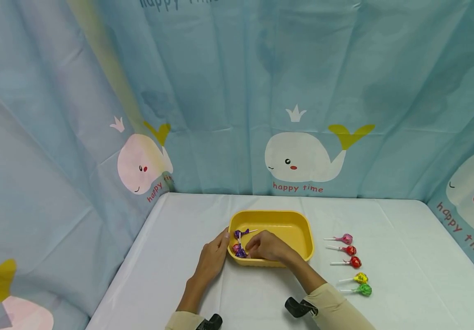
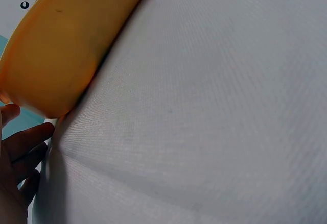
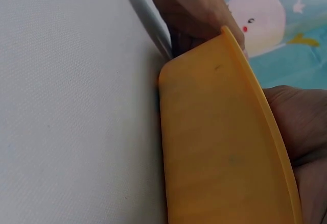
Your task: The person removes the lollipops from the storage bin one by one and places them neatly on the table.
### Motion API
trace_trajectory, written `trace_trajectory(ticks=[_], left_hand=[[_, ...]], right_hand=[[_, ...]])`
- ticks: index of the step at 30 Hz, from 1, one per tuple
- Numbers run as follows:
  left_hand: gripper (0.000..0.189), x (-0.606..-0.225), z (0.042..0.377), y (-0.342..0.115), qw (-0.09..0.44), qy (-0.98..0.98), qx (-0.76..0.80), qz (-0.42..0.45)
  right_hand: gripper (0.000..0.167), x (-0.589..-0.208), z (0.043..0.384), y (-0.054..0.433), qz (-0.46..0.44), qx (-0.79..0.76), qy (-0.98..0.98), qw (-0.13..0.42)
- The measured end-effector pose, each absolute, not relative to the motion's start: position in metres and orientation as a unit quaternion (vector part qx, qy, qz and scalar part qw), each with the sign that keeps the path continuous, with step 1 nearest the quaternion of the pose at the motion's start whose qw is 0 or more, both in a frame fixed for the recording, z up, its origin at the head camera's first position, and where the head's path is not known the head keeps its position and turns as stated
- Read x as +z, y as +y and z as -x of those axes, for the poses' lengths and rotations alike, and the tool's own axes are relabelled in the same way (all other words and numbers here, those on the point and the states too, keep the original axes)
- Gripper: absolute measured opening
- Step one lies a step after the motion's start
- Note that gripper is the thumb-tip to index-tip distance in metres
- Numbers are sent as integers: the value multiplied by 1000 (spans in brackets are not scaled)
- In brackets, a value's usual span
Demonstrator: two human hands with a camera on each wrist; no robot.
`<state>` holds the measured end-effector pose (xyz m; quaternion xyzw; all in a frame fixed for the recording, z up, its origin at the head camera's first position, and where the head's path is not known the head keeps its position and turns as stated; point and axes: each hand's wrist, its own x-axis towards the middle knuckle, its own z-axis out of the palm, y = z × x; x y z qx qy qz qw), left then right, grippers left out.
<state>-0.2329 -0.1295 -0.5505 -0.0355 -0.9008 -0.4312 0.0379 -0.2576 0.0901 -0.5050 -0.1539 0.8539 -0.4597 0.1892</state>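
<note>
A yellow plastic tray stands on the white table. At its left end lie several lollipops, among them a purple-wrapped lollipop and a pink one. My left hand rests against the tray's outer left side, fingers extended along the wall, as the left wrist view also shows. My right hand reaches over the near rim into the tray, fingers bent down beside a purple lollipop. Its fingertips are partly hidden, and I cannot tell whether they pinch a lollipop.
Right of the tray, lollipops lie in a column with sticks pointing left: a pink lollipop, a red lollipop, another red lollipop, a yellow lollipop and a green lollipop. A whale-printed curtain hangs behind the table.
</note>
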Motion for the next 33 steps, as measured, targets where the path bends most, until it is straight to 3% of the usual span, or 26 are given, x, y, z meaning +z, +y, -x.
trace_trajectory(ticks=[17,33], left_hand=[[59,-552,233,-131,55,-900,-430,45],[59,-550,233,-131,56,-899,-431,49]], right_hand=[[3,-505,257,91,187,-454,849,195],[13,-504,257,90,213,-428,857,191]])
